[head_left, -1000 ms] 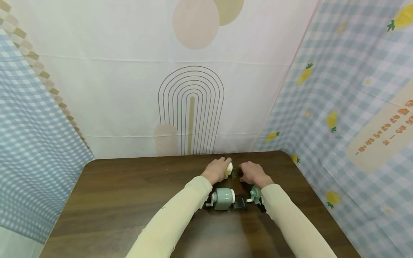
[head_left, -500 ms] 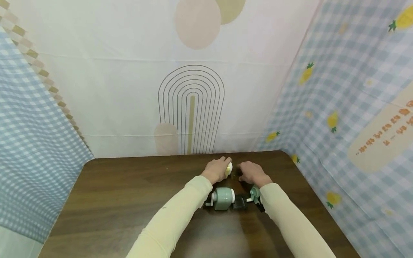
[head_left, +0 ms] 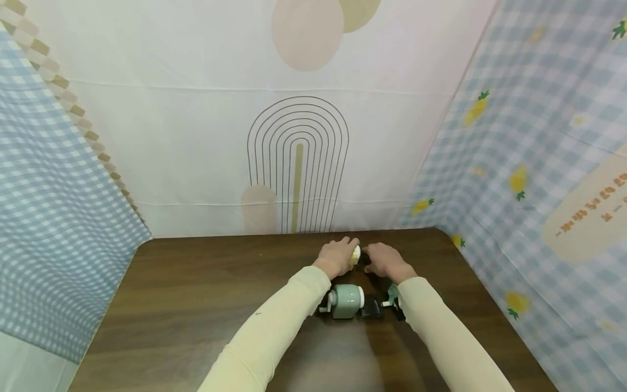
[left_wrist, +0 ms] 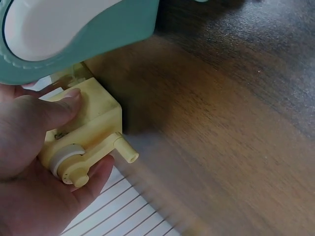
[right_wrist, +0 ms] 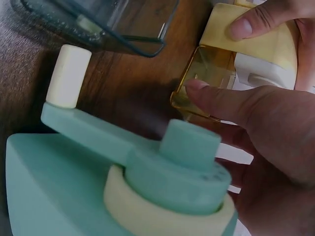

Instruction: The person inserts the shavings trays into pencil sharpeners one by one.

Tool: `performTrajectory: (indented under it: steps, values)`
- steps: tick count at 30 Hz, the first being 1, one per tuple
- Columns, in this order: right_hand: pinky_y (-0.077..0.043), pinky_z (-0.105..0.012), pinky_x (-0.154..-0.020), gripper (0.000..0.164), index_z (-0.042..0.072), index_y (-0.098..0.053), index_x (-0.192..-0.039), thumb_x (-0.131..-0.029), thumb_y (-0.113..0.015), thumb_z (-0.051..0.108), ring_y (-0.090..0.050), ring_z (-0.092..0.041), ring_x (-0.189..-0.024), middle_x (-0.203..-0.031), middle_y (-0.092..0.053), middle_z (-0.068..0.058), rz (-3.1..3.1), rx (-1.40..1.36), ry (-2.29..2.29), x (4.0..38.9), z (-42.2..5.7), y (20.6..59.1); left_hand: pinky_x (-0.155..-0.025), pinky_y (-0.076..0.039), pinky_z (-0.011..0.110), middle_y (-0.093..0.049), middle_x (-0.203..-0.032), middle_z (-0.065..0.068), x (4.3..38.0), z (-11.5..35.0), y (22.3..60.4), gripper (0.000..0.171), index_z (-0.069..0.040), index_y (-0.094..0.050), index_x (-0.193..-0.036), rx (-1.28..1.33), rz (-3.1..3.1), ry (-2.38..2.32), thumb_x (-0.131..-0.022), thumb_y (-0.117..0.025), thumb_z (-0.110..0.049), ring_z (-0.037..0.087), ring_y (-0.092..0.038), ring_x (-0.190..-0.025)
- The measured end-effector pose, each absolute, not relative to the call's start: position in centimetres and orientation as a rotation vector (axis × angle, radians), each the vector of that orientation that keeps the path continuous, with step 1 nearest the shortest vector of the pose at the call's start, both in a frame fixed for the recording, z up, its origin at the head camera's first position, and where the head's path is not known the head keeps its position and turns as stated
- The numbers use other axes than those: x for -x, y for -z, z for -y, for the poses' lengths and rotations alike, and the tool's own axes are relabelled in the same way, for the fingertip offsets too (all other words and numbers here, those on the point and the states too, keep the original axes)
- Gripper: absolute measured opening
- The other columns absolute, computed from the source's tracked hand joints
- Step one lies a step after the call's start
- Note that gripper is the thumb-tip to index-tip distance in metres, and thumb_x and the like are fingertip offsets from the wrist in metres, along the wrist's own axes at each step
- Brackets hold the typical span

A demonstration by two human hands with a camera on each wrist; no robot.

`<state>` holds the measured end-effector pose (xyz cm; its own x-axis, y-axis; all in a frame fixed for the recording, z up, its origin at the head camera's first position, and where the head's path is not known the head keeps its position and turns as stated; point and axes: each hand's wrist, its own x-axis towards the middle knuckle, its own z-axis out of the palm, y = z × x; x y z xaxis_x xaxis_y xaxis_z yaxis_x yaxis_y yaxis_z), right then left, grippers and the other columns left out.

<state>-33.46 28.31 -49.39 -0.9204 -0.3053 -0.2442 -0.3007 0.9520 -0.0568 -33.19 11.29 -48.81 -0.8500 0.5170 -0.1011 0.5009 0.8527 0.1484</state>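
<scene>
In the head view my left hand (head_left: 338, 257) reaches toward the back of the table and grips a small yellow crank pencil sharpener (left_wrist: 93, 115). Its thumb lies on the flat yellow side, and the crank sticks out below. My right hand (head_left: 386, 261) pinches a clear amber shavings drawer (right_wrist: 209, 73), thumb on its edge and fingers beneath. In the right wrist view the drawer lies right against the yellow body, beside its white face. Nearer the person stands a green crank sharpener (head_left: 346, 302). A second green sharpener (head_left: 393, 295) is partly hidden by the right sleeve.
A dark see-through drawer (head_left: 371, 306) rests between the two green sharpeners. The green crank (right_wrist: 98, 132) juts up close to the right hand. A brown wooden table (head_left: 206, 305) carries everything, with a patterned cloth (head_left: 206, 141) hanging behind its back edge.
My right hand has come slightly closer to the yellow sharpener, narrowing the gap between the hands. The left hand keeps its grip. The head view has shifted a little.
</scene>
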Motion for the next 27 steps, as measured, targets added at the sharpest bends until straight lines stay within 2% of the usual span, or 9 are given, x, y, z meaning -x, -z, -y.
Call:
performTrajectory:
  steps: [20, 27]
  values:
    - [-0.048, -0.057, -0.104, 0.067, 0.000, -0.054, -0.144, -0.090, -0.080, 0.029, -0.052, -0.041, -0.129, -0.145, -0.056, -0.022, -2.803, 0.445, 0.104, 33.87, -28.81, 49.06, -0.092, -0.056, 0.043, -0.051, -0.145, 0.002, 33.85, -11.58, 49.44, 0.065, -0.028, -0.040, -0.148, -0.778, -2.889, -0.180, -0.093, -0.075, -0.032, 0.029, -0.061, -0.111]
    - [-0.048, -0.057, -0.104, 0.065, 0.001, -0.056, -0.143, -0.090, -0.079, 0.029, -0.052, -0.042, -0.129, -0.144, -0.057, -0.022, -2.792, 0.441, 0.112, 33.89, -28.74, 49.33, -0.091, -0.057, 0.043, -0.052, -0.144, 0.002, 33.73, -11.50, 49.46, 0.065, -0.028, -0.040, -0.147, -0.785, -2.896, -0.179, -0.093, -0.076, -0.031, 0.028, -0.061, -0.110]
